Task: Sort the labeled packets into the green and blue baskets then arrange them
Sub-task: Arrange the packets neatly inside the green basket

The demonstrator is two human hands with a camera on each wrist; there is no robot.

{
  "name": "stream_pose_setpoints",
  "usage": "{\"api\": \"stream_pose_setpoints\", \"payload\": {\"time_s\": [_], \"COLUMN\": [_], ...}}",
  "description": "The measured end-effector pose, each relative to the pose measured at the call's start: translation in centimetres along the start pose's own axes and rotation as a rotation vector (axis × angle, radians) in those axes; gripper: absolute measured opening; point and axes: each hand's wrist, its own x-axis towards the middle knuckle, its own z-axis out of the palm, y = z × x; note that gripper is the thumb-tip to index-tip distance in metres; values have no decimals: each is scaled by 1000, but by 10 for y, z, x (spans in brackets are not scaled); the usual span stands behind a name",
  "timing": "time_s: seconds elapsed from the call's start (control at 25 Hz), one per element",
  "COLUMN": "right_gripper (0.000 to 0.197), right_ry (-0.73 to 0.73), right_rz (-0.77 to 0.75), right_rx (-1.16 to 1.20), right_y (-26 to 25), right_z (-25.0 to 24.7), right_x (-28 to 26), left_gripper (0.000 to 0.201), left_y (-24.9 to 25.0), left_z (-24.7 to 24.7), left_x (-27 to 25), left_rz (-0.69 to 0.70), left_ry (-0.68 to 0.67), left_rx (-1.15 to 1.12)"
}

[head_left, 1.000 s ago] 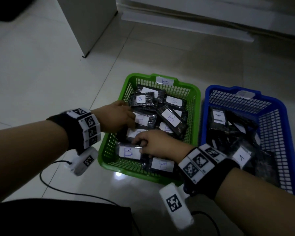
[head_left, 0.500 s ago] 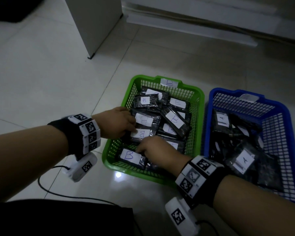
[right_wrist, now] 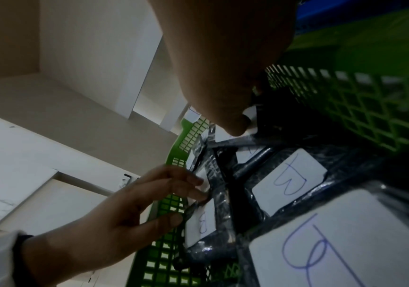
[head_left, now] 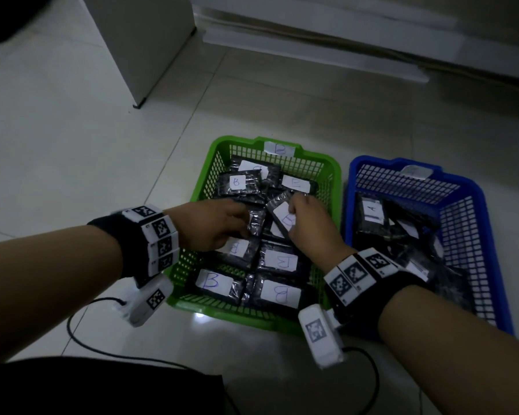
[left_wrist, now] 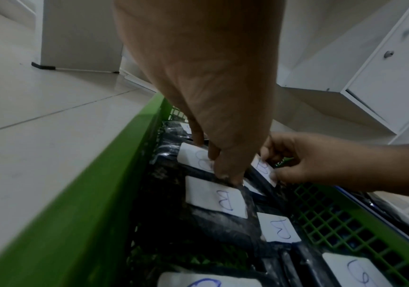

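Right hand [head_left: 309,232] pinches a tilted B packet [head_left: 279,212], seemingly to lay it flat in the green basket [head_left: 228,313] beneath; left hand [head_left: 213,224], just beside, pinches a neighbouring packet [head_left: 257,223]; A packets [head_left: 372,212] lie in blue basket [head_left: 468,223] rightward

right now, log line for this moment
stage: arranging | left hand: grips B packet | right hand: pinches tilted packet | both in green basket

Baskets: green basket [head_left: 237,314]; blue basket [head_left: 381,161], both grid-meshed | packets [head_left: 253,188] glossy black; labels [head_left: 277,292] white, lettered blue | wrist tags [head_left: 159,238] white, black square codes | floor [head_left: 72,130] pale
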Motion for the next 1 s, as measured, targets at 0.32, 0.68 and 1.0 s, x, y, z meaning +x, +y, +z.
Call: {"api": "stream_pose_setpoints", "payload": {"time_s": [0.32, 0.68, 1.0], "right_gripper": [44, 35, 23], "right_ry": [-19, -432, -293], "right_rz": [93, 53, -181], "right_rx": [393, 147, -110], "right_y": [-4, -10, -26], "right_z": [-19, 0, -6], "right_x": [-5, -22, -37], "left_gripper": [49, 51, 54], "left_y": [-4, 1, 7], "left_z": [5, -8, -4], "left_x": [15, 22, 19], "left_rz": [-109, -67, 14], "left_ry": [-68, -90, -149], "left_rx": [9, 106, 189]}}
